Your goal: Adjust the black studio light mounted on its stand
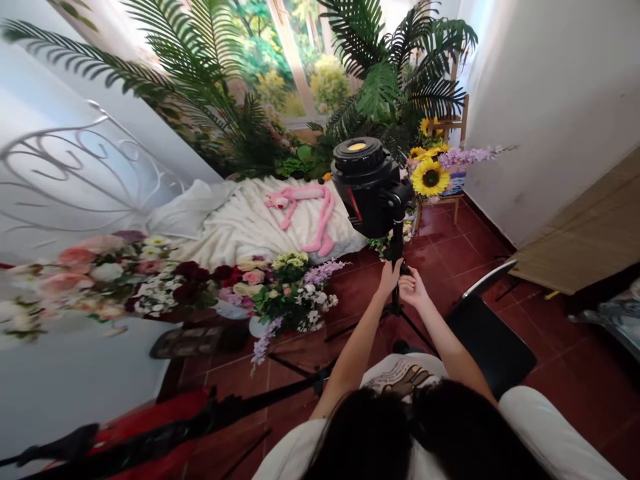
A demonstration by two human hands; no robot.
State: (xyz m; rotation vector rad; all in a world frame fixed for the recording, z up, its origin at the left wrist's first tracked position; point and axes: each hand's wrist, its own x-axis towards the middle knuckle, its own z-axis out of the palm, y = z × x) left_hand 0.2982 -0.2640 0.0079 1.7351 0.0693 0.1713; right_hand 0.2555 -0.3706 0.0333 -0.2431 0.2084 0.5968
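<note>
The left hand [388,277] is closed around the upright pole of a black stand [397,248], just below the lamp [360,193]. The right hand [413,288] is beside it, fingers curled at a small fitting on the pole; whether they grip it cannot be told. The two hands are close together. The lamp is mounted above them, roughly upright, and the tripod legs [420,331] spread below. Ahead and to the left of the hands, a pink plush toy [325,217] lies on a pale blanket [225,227]; flowers [295,287] are nearer on the left, and a black chair [490,343] is to the right. Handling assessment: the lamp is judged rigid, fairly heavy and top-heavy on its slim support, its housing vulnerable to knocks. The pole appears stiff and smooth, possibly slippery; the sound hold is a firm grip close beneath the lamp.
</note>
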